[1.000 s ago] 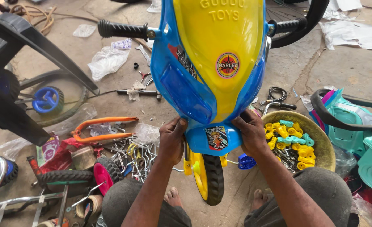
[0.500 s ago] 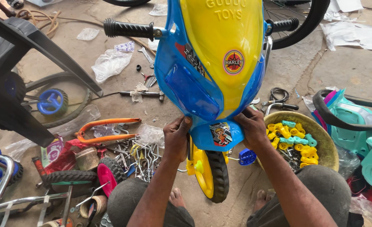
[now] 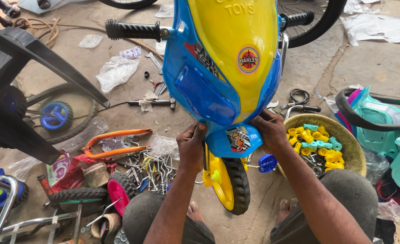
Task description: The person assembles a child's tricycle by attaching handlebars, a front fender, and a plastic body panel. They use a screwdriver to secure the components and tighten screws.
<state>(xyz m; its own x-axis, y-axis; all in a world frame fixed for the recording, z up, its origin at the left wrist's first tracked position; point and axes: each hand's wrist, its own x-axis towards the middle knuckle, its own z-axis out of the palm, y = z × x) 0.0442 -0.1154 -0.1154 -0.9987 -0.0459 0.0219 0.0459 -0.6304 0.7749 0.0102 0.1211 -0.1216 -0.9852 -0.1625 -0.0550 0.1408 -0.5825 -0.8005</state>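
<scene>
Dusty floor (image 3: 132,115): 2 hands, left hand (image 3: 192,147) and right hand (image 3: 269,132), hold the toy bike (image 3: 222,77)'s front tight; a slip could tip it onto the bowl (image 3: 353,151).

The head camera looks steeply down from close above the toy tricycle's blue-and-yellow front fairing (image 3: 227,77), floor beyond.

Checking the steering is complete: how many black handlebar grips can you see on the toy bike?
2: left grip beside the blue fairing, right grip at the top, partly hidden behind it.

Two hands (image 3: 192,147) — one toy bike (image 3: 222,77).
</scene>
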